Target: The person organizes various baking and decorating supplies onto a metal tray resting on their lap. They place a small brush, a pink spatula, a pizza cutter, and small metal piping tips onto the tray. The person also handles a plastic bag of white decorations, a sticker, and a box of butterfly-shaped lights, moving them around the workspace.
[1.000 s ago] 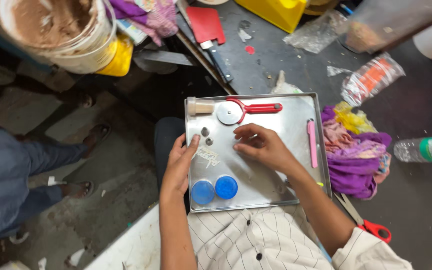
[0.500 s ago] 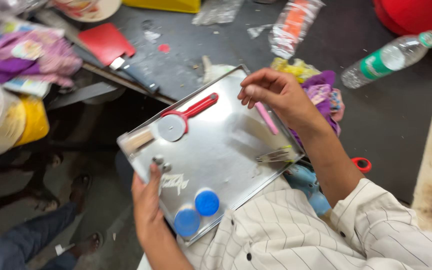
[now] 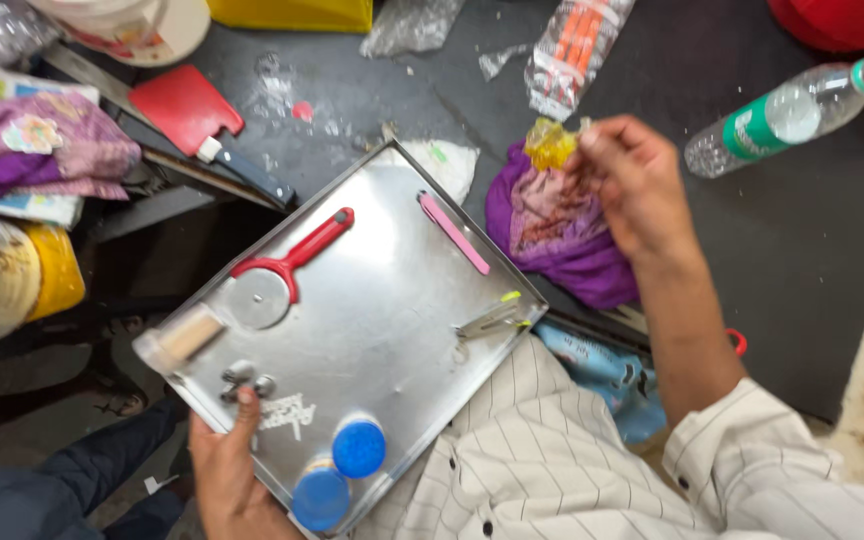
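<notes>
The right hand [image 3: 632, 180], having left the metal tray [image 3: 382, 330] since the earlier frames, is now pinching a yellow cloth [image 3: 550, 143] between closed fingertips above the purple rag [image 3: 552, 230], while the left hand [image 3: 227, 470] is gripping the tray's near edge, thumb clamped on top.

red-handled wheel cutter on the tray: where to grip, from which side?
Probably the red handle of the wheel cutter, from above. It lies flat on the metal tray, slanting up and right with bare tray on both sides. Avoid the round blade at its lower left, near the small roller.
</notes>
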